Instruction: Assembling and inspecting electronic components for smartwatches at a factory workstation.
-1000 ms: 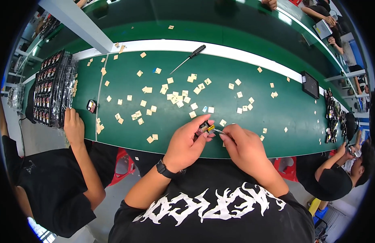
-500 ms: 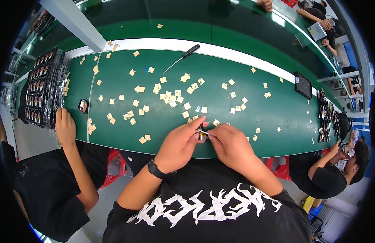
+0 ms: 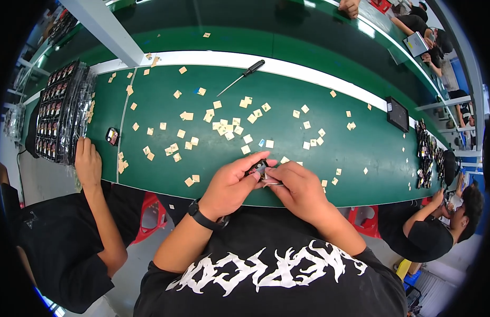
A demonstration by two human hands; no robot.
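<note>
My left hand (image 3: 223, 190) is closed around a small black device (image 3: 255, 168) just above the near edge of the green table. The device is tilted, and fingers of both hands hide part of it. Against its near side, my right hand (image 3: 303, 195) pinches a thin silvery tool (image 3: 275, 184), perhaps tweezers; most of the tool is covered by the fingers. My right fingertips meet the device. Just beyond my hands, small square cream paper pieces (image 3: 269, 143) lie scattered over the table.
A black-handled screwdriver (image 3: 250, 70) lies by the white rail at the back. At left, a co-worker's hand (image 3: 88, 158) touches stacked trays (image 3: 57, 119) near another black device (image 3: 112, 136). A black tray (image 3: 397, 113) and heaped black parts (image 3: 426, 153) are at right.
The black device has turned in my left hand, so more of its dark body shows. My right fingers have come in closer over it, and the silvery tool sits lower.
</note>
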